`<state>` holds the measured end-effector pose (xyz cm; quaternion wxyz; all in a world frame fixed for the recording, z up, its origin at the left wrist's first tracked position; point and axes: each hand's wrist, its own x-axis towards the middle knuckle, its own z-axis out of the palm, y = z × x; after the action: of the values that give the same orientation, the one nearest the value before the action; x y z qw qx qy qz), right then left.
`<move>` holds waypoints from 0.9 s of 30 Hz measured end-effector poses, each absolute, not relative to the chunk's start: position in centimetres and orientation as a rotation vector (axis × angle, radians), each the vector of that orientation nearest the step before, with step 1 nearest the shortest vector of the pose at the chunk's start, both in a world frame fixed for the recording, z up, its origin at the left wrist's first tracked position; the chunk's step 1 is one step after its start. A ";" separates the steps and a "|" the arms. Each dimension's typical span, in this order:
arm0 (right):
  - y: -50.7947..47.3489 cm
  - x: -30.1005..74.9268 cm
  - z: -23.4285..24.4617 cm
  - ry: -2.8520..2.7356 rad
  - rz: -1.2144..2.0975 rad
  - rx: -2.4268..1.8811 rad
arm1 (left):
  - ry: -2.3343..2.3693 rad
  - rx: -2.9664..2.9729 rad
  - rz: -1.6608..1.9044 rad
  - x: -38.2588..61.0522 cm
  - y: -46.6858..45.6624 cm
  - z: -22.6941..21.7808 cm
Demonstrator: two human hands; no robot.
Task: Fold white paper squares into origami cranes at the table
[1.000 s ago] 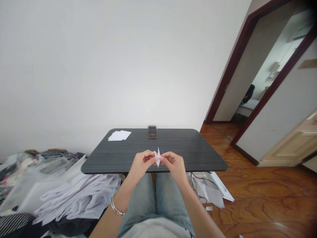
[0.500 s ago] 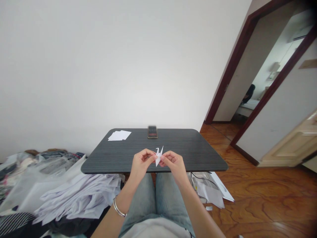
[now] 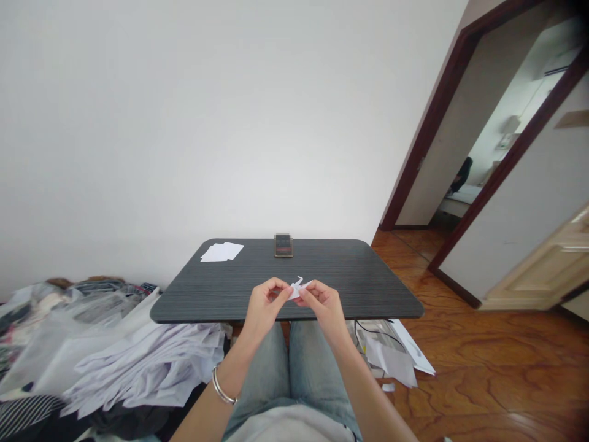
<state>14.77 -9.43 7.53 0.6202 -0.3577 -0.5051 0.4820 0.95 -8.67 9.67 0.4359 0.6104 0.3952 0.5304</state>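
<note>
A small white folded paper figure (image 3: 298, 287) is pinched between my two hands above the near edge of the dark grey table (image 3: 350, 276). My left hand (image 3: 267, 304) grips its left side with closed fingertips. My right hand (image 3: 323, 302) grips its right side, also closed. The figure now lies tilted, nearly flat. A silver bangle circles my left wrist.
A phone (image 3: 283, 245) lies at the table's far edge, a few white paper sheets (image 3: 222, 251) at its far left. Piled clothes and plastic bags (image 3: 101, 362) fill the floor at left. Papers and a cable (image 3: 391, 353) lie under the table's right side. An open doorway (image 3: 488, 159) stands right.
The paper figure has tipped from upright to nearly flat between my fingers. Both hands stayed in about the same place.
</note>
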 end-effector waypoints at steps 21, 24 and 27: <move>-9.3 14.7 7.4 -1.025 1.194 -0.802 | 0.928 1.382 1.269 1.2 -8.7 9.1; -9.4 14.4 7.4 -0.988 1.216 -0.784 | 0.885 1.346 1.301 1.4 -8.8 9.0; -9.5 14.2 7.4 -0.945 1.226 -0.773 | 0.850 1.335 1.323 1.5 -8.9 9.1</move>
<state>14.22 -9.47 7.37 0.6485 -0.3400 -0.4157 0.5395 1.55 -8.91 9.08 0.5137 0.5554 0.3534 0.5502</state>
